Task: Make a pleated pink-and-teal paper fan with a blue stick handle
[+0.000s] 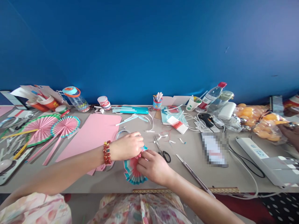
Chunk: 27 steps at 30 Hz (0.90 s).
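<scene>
Close to the table's front edge, a pleated paper fan (135,178) in pink with a blue and white border lies beneath both hands. My left hand (129,144), with a red bead bracelet at the wrist, pinches the fan's upper part. From the right, my right hand (154,165) bends its fingers onto the fan's middle, near the left fingertips. The fingers cover much of the fan's centre and top. Black-handled scissors (165,155) lie just beyond my right hand. A craft knife (195,175) rests to the right of it.
Pink paper sheets (93,133) lie to the left, beside a finished round fan (65,126). Paper scraps (161,136) dot the middle. A power strip (259,155), cables and a bag of orange balls (268,127) are at the right, where another person's hand (291,133) reaches in.
</scene>
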Tool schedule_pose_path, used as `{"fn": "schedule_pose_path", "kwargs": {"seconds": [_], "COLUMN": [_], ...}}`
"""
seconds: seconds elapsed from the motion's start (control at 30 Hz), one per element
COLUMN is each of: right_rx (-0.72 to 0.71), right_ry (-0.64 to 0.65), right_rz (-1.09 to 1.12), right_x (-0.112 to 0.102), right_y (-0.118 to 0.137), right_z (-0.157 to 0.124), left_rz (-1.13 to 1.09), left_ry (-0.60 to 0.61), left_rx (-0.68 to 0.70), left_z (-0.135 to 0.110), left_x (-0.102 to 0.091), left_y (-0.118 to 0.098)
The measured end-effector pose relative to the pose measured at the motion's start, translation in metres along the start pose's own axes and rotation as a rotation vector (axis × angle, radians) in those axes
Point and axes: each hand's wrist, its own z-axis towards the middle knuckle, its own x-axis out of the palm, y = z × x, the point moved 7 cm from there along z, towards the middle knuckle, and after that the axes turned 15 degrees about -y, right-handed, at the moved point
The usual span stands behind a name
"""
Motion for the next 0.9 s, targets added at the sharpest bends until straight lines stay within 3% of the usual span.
{"fn": "schedule_pose_path", "kwargs": {"seconds": [0.53,0.9], "right_rx": [-0.017,-0.025], "right_ry": [0.012,0.045], "right_rz": [-0.006,0.011], "right_x": [-0.0030,-0.0027], "right_y": [0.0016,0.0023], "right_z": [0.0043,0.0030], "left_rz": [0.039,-0.018], "left_ry": [0.032,-0.029], "left_rx": [0.028,0.091], "left_z": [-0.0032,-0.0057], "left_x": [0.0024,0.0010], "left_y": [0.0040,0.0094]}}
